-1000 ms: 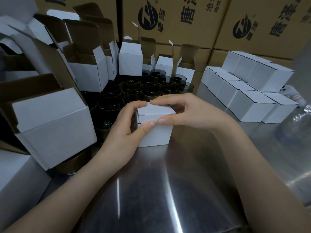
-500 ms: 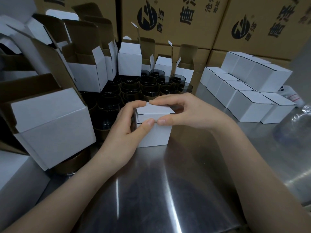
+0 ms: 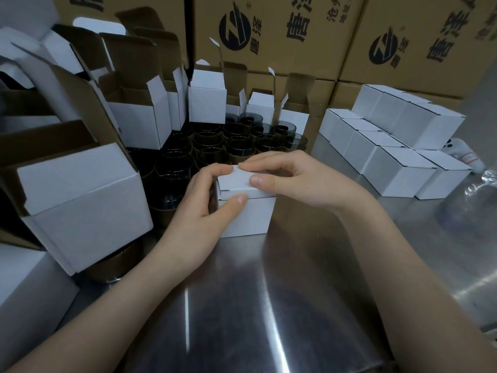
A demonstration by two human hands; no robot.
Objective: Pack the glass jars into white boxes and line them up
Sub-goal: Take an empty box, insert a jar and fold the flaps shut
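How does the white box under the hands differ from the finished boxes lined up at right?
The box under the hands has its lid flap not fully tucked; the finished boxes are closed flush. It stands alone mid-table, gripped by the left hand and right hand; they sit untouched in touching rows. Both are white and alike in shape.

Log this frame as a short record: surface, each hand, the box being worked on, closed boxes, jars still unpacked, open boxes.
surface: steel table
left hand: grips the white box's left side, thumb on its front
right hand: fingers on the lid, thumb at its front edge
white box: upright on the table, lid nearly shut
closed boxes: lined up at right, partly stacked
glass jars: dark, clustered behind the hands
open boxes: empty-looking, flaps up, at left and behind the jars
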